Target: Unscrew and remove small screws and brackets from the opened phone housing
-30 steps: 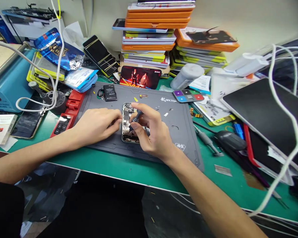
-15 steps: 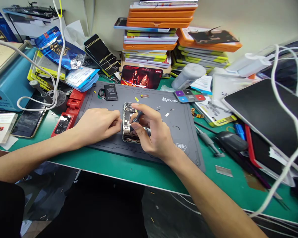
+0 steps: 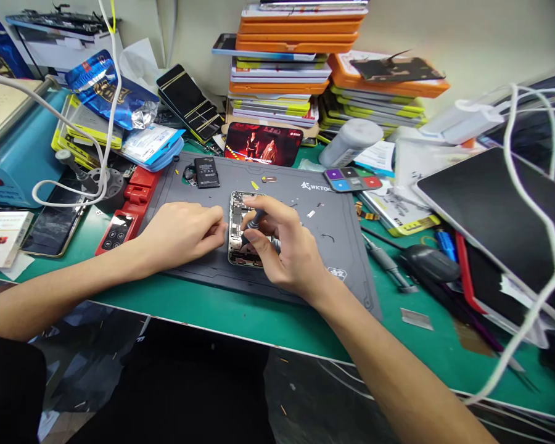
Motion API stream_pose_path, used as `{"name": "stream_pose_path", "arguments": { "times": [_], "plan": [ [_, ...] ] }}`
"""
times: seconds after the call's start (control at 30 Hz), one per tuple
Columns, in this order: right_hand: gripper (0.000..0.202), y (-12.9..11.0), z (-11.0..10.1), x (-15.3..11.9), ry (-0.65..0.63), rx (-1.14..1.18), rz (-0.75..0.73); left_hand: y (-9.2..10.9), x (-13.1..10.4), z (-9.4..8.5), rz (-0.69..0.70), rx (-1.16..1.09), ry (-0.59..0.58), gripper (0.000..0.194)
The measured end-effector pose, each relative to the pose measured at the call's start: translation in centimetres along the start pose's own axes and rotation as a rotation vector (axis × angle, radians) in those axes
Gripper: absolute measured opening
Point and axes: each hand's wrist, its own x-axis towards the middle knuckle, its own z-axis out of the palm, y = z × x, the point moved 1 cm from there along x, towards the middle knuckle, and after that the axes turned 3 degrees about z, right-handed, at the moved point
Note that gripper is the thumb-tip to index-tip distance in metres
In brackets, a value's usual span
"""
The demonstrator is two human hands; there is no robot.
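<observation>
An opened phone (image 3: 235, 229) with bare inner parts lies on the dark grey mat (image 3: 240, 287). My right hand (image 3: 287, 246) pinches a small grey screwdriver (image 3: 253, 226), whose lower end points down into the phone. My left hand (image 3: 185, 234) rests on the mat at the phone's left edge, fingers curled; whatever they hold, if anything, is hidden. Behind my left hand lies a black battery (image 3: 206, 172). Small yellow and brown bits lie behind the phone.
A phone playing a video (image 3: 263, 143) leans against stacked boxes (image 3: 277, 86). On the right are a grey screwdriver (image 3: 388, 264), a black tool (image 3: 430, 263) and a white cable (image 3: 539, 216). A red device (image 3: 115, 232) stands left of the mat.
</observation>
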Motion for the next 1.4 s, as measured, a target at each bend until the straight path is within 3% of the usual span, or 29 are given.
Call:
{"name": "stream_pose_path", "arguments": {
  "times": [0.3,0.5,0.67,0.93,1.1,1.4],
  "plan": [
    [0.047,-0.06,-0.42,0.47,0.068,-0.106,-0.11,-0.05,-0.02,0.02,0.014,-0.027,-0.002,0.029],
    [0.065,-0.03,-0.39,0.46,-0.005,-0.02,-0.132,-0.1,-0.04,0.0,0.022,-0.064,-0.029,0.026],
    [0.062,0.13,-0.54,0.62,-0.039,0.024,-0.098,-0.03,-0.07,-0.04,0.028,-0.076,-0.062,0.03],
    [0.06,-0.13,-0.46,0.61,-0.01,-0.001,-0.132,-0.06,-0.04,-0.15,0.03,-0.327,-0.067,0.02],
    [0.057,-0.26,-0.34,0.59,0.037,-0.061,-0.087,-0.26,-0.04,-0.25,0.032,-0.551,-0.074,0.013],
    [0.053,-0.1,0.36,-0.17,0.073,0.076,0.029,-0.38,-0.33,0.13,0.062,-0.554,-0.073,0.016]
  ]
}}
